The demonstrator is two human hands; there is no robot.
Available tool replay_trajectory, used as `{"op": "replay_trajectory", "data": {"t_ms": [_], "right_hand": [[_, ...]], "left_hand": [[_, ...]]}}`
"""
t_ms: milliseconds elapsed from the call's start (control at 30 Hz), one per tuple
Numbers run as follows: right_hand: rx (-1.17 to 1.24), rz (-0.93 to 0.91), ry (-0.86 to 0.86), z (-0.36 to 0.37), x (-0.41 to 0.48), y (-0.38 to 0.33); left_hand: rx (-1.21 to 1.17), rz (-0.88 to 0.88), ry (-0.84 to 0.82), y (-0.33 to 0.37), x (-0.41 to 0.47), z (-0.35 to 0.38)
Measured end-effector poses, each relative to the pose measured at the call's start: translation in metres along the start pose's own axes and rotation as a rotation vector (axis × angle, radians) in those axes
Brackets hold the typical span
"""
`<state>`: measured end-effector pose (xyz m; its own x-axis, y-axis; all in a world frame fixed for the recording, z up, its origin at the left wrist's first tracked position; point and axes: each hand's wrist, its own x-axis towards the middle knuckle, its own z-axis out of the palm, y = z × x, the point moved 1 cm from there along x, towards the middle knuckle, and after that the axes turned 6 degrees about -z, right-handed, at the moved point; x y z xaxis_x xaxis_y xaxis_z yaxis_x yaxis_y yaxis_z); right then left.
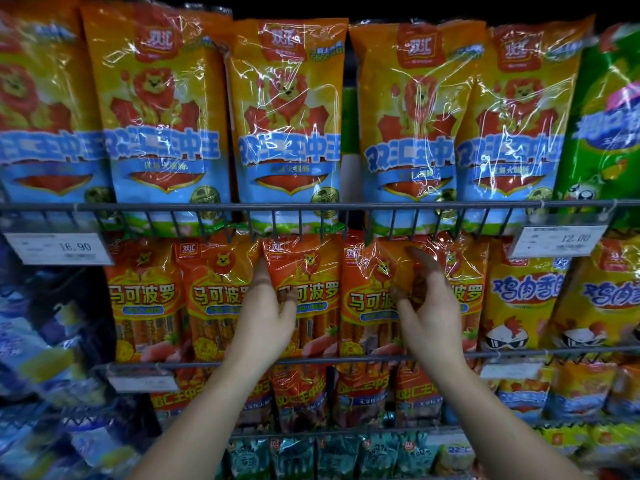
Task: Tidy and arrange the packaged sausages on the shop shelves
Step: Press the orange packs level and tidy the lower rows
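Left hand (266, 317): an upright orange sausage pack (311, 268) is pinched at its left edge, thumb in front. Right hand (433, 313): the neighbouring pack (367, 299) is gripped near its bent top. Both packs are stood long axis vertical, mid-row behind the middle shelf's front rail (346, 358).

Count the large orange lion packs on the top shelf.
5, left to right: first pack, cut off by the left edge; second pack; third pack; fourth pack; fifth pack, beside a green pack. More may be hidden behind them.
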<state>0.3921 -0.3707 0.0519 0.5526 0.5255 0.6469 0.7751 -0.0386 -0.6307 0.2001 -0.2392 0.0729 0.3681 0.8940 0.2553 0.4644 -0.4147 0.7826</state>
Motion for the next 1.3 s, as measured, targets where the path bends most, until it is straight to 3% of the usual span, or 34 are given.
{"op": "replay_trajectory", "data": {"t_ms": [267, 467, 633, 1300], "right_hand": [[-0.017, -0.027, 0.020, 0.004, -0.003, 0.001], [-0.071, -0.004, 0.052, 0.007, -0.002, -0.001], [-0.127, 0.005, 0.063, 0.008, -0.004, -0.002], [-0.286, -0.054, 0.027, 0.012, -0.007, 0.004]], "left_hand": [[0.362, 0.330, 0.237, 0.005, -0.040, 0.010], [0.535, 0.466, 0.020, 0.000, -0.035, 0.045], [0.663, 0.442, -0.004, -0.010, -0.021, 0.056], [0.691, 0.482, -0.010, -0.021, -0.005, 0.050]]}}
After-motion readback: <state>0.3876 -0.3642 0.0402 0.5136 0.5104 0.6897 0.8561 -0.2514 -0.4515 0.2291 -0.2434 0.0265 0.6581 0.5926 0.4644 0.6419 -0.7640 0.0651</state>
